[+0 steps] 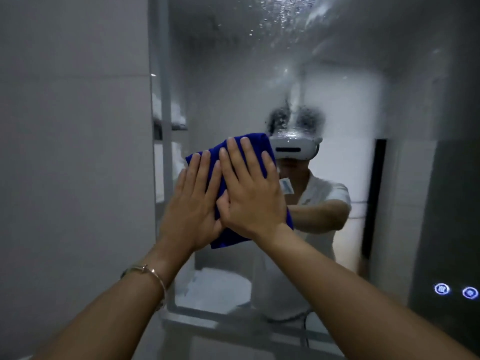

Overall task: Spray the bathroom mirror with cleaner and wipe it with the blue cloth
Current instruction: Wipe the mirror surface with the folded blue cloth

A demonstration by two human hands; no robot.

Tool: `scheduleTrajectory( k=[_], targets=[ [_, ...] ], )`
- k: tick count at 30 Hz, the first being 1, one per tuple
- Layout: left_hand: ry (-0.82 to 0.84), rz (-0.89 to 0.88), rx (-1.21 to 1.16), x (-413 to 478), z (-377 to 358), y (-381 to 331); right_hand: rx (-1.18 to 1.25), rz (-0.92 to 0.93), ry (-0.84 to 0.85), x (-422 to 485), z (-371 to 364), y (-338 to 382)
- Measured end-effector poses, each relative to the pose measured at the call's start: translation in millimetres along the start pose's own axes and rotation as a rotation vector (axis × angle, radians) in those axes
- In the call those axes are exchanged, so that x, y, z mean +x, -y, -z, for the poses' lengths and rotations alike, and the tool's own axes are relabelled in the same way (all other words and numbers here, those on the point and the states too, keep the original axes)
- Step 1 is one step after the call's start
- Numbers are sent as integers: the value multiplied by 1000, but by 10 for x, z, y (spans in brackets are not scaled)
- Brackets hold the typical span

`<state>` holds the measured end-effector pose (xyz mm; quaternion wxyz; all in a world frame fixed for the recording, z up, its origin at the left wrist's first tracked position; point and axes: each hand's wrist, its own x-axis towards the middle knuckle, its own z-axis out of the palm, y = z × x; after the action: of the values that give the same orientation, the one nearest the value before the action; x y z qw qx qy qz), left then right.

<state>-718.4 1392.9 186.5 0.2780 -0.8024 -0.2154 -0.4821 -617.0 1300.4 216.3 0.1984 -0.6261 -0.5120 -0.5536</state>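
Plainly, the wiping step is in hand: the folded deep-blue microfibre cloth [245, 146] lies flat against the large frameless bathroom wall mirror [363, 79], near the glass's left edge and about mid-height, and both hands press it there. The left hand [192, 203] and the right hand [250, 196] are each spread flat on the cloth, fingers straight and side by side, with nothing curled round it; the right hand's thumb side overlaps the left's. A thin gold-coloured bangle [145, 271] sits on the left wrist. White foamy cleaner and droplets [285, 19] cling to the glass toward its top edge, so the spraying looks done and much of the wiping looks left to do. To do it well, the person would likely keep even pressure from both palms so the cloth neither slips nor bunches, work upward into the foam, then go across in overlapping passes, turning the cloth to a drier face once it is soaked. Room lies mostly up and to the right, where the glass is broad. To the left, the grey tiled wall [72, 152] meets the mirror's edge just beside the left hand, so strokes there must stop short. Toward the lower right corner two glowing round touch buttons [441, 289] sit in the glass, and a wet pass over them might trigger them.
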Motion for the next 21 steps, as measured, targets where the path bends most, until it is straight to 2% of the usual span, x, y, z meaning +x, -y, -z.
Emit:
scheduleTrajectory(
  k=[4, 10, 14, 17, 21],
  targets=[
    [-7, 7, -18, -81, -33, 271, -8, 41, -8, 98, -62, 174],
    [2, 36, -97, -98, -106, 224, -47, 236, -11, -6, 6, -262],
    [0, 131, -161, -108, -13, 68, -35, 184, -35, -104, -28, -216],
    [-76, 238, -302, -67, 76, -179, -8, 106, -44, -114, -73, -80],
    [-135, 232, -361, -66, -66, -218, 3, 106, -48, -113, -143, -42]
  ],
)
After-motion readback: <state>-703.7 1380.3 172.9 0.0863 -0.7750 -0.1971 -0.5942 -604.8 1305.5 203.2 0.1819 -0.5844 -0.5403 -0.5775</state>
